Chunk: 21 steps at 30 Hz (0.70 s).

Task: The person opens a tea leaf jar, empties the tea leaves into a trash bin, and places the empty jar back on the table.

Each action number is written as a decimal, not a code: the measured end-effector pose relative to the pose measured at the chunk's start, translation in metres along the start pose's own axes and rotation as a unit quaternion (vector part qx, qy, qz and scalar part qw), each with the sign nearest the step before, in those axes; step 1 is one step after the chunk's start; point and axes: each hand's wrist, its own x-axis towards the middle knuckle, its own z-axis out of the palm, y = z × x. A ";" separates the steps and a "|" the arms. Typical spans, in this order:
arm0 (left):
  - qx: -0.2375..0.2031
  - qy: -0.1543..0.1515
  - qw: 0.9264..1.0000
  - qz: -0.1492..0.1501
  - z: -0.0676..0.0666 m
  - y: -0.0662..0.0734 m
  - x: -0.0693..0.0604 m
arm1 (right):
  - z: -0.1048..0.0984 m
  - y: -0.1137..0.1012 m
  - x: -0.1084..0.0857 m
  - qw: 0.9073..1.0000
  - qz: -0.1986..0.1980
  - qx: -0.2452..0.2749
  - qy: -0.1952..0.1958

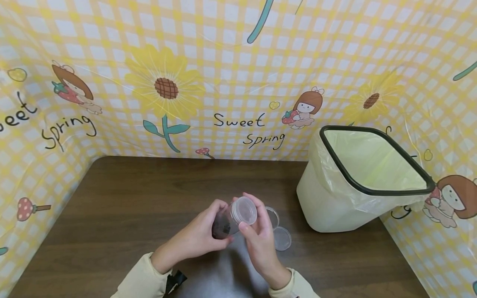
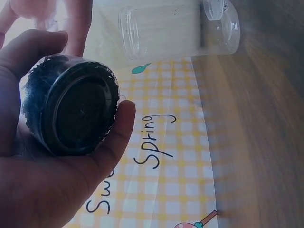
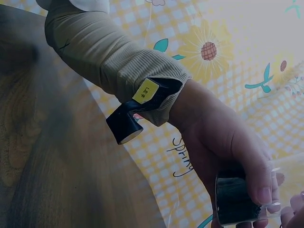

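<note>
My left hand point(image 1: 199, 231) wraps its thumb and fingers around the body of a clear plastic jar point(image 1: 232, 221) with dark contents in its lower part. In the left wrist view, the jar's round dark base point(image 2: 83, 114) faces the camera. Fingers and thumb of my right hand point(image 1: 263, 248) grip the clear lid point(image 1: 246, 210) at the jar's upper end, which tilts to the right. Beside the right hand stands a second clear jar point(image 2: 164, 31), largely hidden by that hand in the head view. Close to this jar is a clear round lid point(image 1: 282, 239).
To the right stands a white bin point(image 1: 324, 207) with a black rim and a pale liner bag. The dark wooden table point(image 1: 141, 190) is bordered by a yellow checked sheet point(image 1: 231, 74) at the back and sides. A black wrist mount point(image 3: 159, 92) sits on the left sleeve.
</note>
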 end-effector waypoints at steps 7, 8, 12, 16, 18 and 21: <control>0.000 0.000 1.000 0.008 0.000 -0.001 0.000 | -0.002 -0.001 0.001 1.000 -0.012 0.014 -0.012; -0.001 0.000 1.000 0.009 0.000 -0.001 0.000 | -0.002 -0.002 0.002 1.000 -0.011 0.016 -0.013; -0.005 0.001 1.000 0.008 -0.001 -0.001 0.000 | -0.002 -0.004 0.003 1.000 -0.006 0.021 -0.014; -0.005 0.001 1.000 0.010 0.000 -0.001 -0.001 | -0.003 -0.004 0.004 1.000 -0.011 0.021 -0.019; -0.004 0.000 1.000 0.012 0.000 -0.001 -0.001 | -0.004 -0.004 0.005 0.999 -0.019 0.024 -0.022; -0.004 0.003 1.000 0.011 -0.001 -0.001 -0.002 | -0.007 -0.006 0.007 0.999 -0.031 0.033 -0.026</control>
